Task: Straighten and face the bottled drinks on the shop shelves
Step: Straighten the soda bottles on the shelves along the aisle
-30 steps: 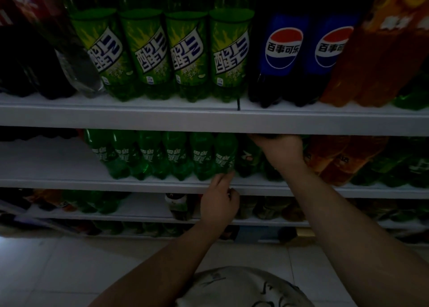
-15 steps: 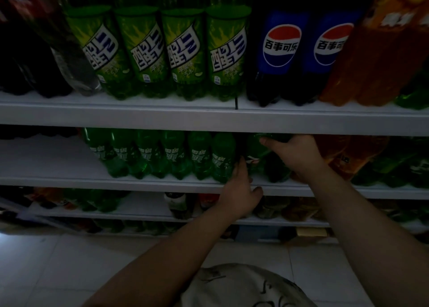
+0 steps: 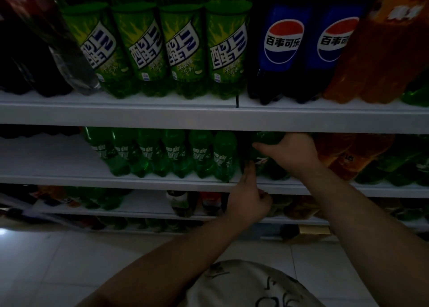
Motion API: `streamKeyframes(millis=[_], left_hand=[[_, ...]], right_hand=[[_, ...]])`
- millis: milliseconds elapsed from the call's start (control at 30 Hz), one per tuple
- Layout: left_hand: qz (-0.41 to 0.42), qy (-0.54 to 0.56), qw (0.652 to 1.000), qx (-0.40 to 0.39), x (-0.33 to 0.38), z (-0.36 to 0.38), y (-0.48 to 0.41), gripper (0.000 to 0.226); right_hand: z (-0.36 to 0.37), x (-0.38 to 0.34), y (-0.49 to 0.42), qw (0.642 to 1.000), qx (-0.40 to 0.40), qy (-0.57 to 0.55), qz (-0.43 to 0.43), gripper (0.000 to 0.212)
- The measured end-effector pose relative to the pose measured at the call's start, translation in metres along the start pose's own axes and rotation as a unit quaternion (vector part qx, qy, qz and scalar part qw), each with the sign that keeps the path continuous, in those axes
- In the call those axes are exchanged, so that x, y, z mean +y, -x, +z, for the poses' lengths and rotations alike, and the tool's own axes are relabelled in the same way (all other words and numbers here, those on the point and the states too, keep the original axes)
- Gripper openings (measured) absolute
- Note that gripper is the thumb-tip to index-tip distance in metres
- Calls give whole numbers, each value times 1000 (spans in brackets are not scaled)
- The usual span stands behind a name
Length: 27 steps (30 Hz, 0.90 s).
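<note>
Right hand [image 3: 294, 153] wraps the shoulder of a dark green bottle [image 3: 260, 161] at the front edge of the middle shelf [image 3: 139, 182], just right of the lighter green row [image 3: 176, 153]. Left hand [image 3: 249, 200] has fingertips against its lower body, though the dim light hides whether they grasp it. Twisting from the top while steadying the base should square the label; its long axis stands roughly upright, with the logo partly facing the front.

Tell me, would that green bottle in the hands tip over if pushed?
Probably tippy: the green bottle looks tall and narrow. Round, so it might roll if it falls. The right hand grips it, likely steadying it.
</note>
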<state>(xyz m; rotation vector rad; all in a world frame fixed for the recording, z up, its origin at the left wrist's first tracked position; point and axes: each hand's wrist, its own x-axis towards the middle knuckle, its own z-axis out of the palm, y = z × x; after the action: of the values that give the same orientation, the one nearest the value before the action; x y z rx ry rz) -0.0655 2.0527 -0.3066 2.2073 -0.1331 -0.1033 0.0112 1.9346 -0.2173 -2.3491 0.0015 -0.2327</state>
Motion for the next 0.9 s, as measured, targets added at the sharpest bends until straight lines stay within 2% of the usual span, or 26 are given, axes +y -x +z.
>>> streamKeyframes(millis=[67, 200, 400, 500, 567, 633, 800, 900], left_hand=[[-4, 5, 999, 36, 0, 0, 1, 85], [-24, 66, 997, 19, 13, -2, -11, 94], [-37, 109, 992, 45, 26, -2, -25, 103], [-34, 112, 991, 59, 29, 1, -23, 100], [-26, 111, 991, 65, 30, 4, -23, 98], [-27, 96, 993, 63, 33, 7, -18, 101], [-40, 91, 995, 24, 35, 11, -4, 107], [-36, 75, 996, 14, 31, 11, 5, 98]], right_hand=[[-2, 1, -1, 1000, -10, -13, 9, 72], [-4, 0, 0, 998, -29, -56, 13, 68], [-5, 3, -2, 997, -49, -66, 12, 70], [-1, 2, 9, 998, 13, 21, -52, 62], [5, 2, 18, 991, 70, 69, -89, 69], [8, 1, 23, 988, 94, 79, -98, 81], [10, -7, 20, 983, 122, 120, -64, 85], [9, -6, 16, 995, 67, 68, -41, 67]])
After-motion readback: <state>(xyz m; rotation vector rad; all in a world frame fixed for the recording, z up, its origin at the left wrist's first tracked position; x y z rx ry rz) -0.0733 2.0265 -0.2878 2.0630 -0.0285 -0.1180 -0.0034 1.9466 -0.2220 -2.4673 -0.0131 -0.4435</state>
